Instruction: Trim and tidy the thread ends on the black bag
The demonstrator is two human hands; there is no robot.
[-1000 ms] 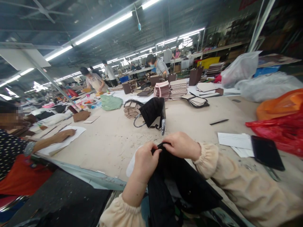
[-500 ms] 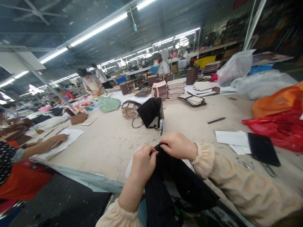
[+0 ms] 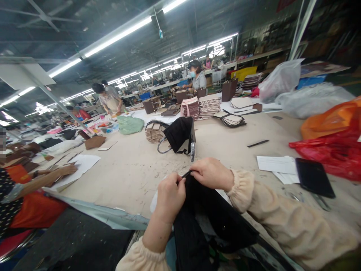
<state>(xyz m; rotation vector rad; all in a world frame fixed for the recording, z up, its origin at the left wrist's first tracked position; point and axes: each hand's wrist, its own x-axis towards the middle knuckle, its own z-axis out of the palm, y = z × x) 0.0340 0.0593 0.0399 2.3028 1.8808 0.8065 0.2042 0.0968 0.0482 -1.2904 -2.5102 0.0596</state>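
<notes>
A black bag [image 3: 194, 226] hangs open toward me at the table's near edge, its lower part leaving the picture. My left hand [image 3: 170, 192] pinches its top edge between thumb and fingers. Close beside it, my right hand [image 3: 211, 173] grips the same edge from the right. The exact spot under the fingertips is partly hidden. A second black bag [image 3: 179, 134], with a handle in clear wrapping, lies tilted on the table just beyond my hands. Behind that bag sits a bundle of beige pieces [image 3: 154, 131].
Stacked panels [image 3: 209, 106] stand farther back on the table [image 3: 129, 165]. To the right lie a black pen [image 3: 258, 143], white papers [image 3: 276, 165], a dark phone-like slab [image 3: 314, 177] and a red plastic bag [image 3: 332, 156]. At left, a co-worker's arm [image 3: 53, 176] rests over white paper.
My hands keep their hold on the bag's edge, barely shifting. At left, the co-worker's arm draws back slightly. A person in the background raises their head.
</notes>
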